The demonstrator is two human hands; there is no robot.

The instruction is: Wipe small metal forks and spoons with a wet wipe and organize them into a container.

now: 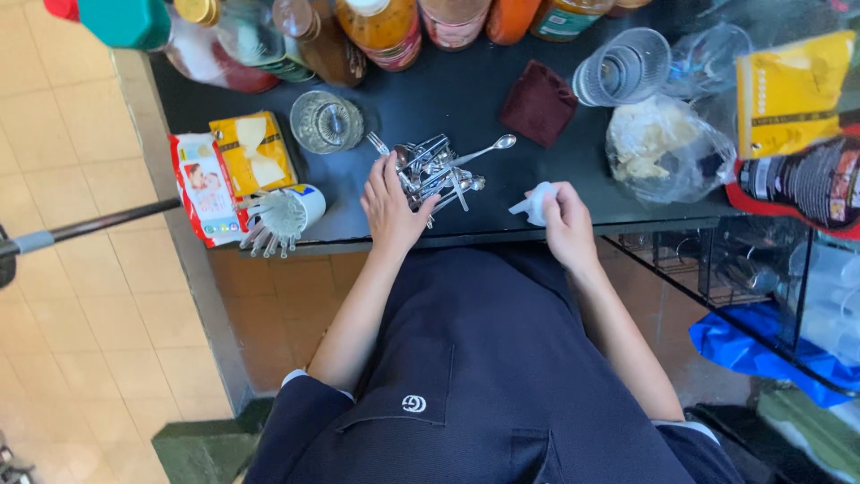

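Observation:
On the black countertop lies a heap of metal spoons and forks. My left hand rests on the left side of that heap, fingers closed around a few pieces. My right hand sits near the counter's front edge, gripping a crumpled white tissue. One long spoon sticks out of the heap toward the upper right.
A dark red cloth, a clear plastic cup, a bag with pale food and a yellow packet lie right. A glass lid, yellow and red packets, a white cup of plastic forks lie left. Bottles line the back.

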